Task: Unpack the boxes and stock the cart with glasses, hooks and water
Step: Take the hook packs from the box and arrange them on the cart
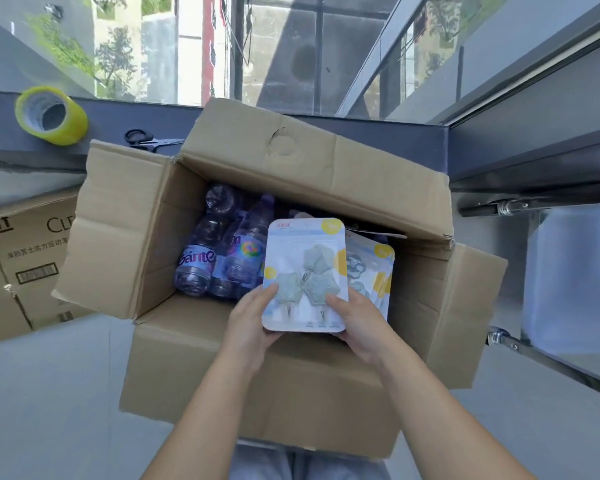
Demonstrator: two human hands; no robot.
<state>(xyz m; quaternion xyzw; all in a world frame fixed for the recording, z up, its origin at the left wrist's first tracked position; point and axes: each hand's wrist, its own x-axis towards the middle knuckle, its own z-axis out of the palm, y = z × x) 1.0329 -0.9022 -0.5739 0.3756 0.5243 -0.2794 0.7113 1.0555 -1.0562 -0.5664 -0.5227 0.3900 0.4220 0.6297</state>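
Note:
An open cardboard box (pixel 264 368) stands on the floor in front of me with its flaps spread out. Both my hands hold a white pack of hooks (pixel 303 258) above the box: my left hand (pixel 248 323) grips its lower left edge, my right hand (pixel 357 323) grips its lower right edge. Three pale green hooks show on the pack's front. More hook packs (pixel 374 271) stand in the box just to the right. Several water bottles (pixel 219 258) with purple labels lie in the box's left part.
A closed printed carton (pixel 18 268) stands at the left. A yellow tape roll (pixel 51 116) and black scissors (pixel 149 140) lie on the dark window ledge behind. The metal cart (pixel 568 289) with a caster is at the right.

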